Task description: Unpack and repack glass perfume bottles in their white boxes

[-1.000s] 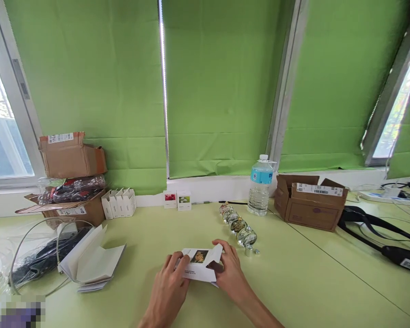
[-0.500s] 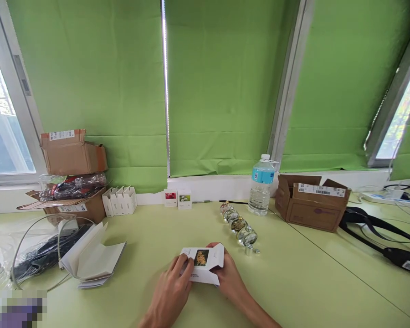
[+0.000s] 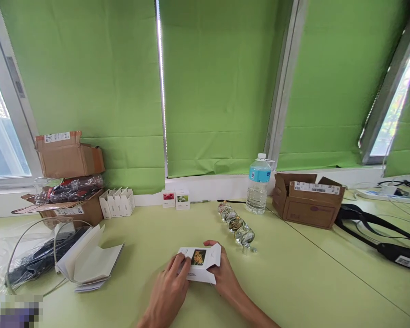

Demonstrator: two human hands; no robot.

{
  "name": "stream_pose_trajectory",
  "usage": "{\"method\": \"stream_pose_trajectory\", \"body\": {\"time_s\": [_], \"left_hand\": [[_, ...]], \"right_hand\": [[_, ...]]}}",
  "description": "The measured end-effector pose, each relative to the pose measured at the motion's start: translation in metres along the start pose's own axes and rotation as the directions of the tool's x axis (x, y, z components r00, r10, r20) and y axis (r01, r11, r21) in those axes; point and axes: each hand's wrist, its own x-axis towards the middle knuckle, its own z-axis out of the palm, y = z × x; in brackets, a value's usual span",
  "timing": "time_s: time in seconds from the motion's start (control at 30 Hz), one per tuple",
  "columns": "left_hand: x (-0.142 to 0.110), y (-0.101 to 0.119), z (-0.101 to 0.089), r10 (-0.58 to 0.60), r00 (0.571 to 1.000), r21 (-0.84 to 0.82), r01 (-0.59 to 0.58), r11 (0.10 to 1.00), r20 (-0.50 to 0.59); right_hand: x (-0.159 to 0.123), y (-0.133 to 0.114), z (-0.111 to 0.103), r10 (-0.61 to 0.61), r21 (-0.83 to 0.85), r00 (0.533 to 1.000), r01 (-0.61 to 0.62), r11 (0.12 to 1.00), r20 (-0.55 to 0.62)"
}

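Observation:
Between my hands is a small white cardboard box [image 3: 198, 269] with a picture of orange-yellow flowers on top and a flap standing up at its right end. My left hand [image 3: 172, 282] grips its left side, fingers bent over the top. At the right end my right hand [image 3: 223, 275] holds the box from behind and below; part of its fingers is hidden by the flap. Beyond the box lies a row of small clear glass jars [image 3: 237, 223] with dried contents. Two white boxes, one with a red flower picture [image 3: 168, 198] and one with a white flower picture [image 3: 182, 200], stand at the back.
Several white cartons [image 3: 118, 203] stand beside stacked brown boxes [image 3: 68, 159] at left. Nearer are folded white sheets [image 3: 95, 264] and a bagged black item [image 3: 44, 255]. A water bottle [image 3: 257, 189], an open brown carton [image 3: 307, 202] and a black strap-like device [image 3: 379, 237] are at right.
The whole view has shifted slightly, with things appearing a little further left. Both hands keep hold of the white box; my right fingers show a little more behind its flap.

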Motion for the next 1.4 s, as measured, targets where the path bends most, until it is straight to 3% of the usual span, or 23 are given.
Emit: {"method": "stream_pose_trajectory", "body": {"time_s": [0.2,0.47,0.6,0.97,1.4], "left_hand": [[0.005,0.000,-0.006,-0.049,0.997,-0.020,0.050,0.999,0.053],[0.008,0.000,-0.006,-0.080,0.994,-0.024,0.082,0.996,0.071],[0.010,-0.004,-0.008,-0.099,0.992,-0.006,0.100,0.995,0.082],[0.012,-0.023,-0.016,-0.204,0.975,0.100,0.195,0.976,0.088],[0.012,-0.038,-0.017,-0.302,0.948,0.136,0.288,0.948,0.100]], "right_hand": [[0.008,-0.015,-0.008,-0.117,-0.341,0.991,0.133,0.931,0.066],[0.004,-0.048,-0.017,-0.140,-0.499,0.985,0.173,0.849,0.103],[0.002,-0.062,-0.021,-0.116,-0.471,0.990,0.140,0.871,0.080],[0.000,-0.073,-0.028,0.012,-0.288,0.985,0.038,0.957,0.170],[0.006,-0.067,-0.033,-0.036,-0.330,0.990,0.081,0.940,0.140]]}}
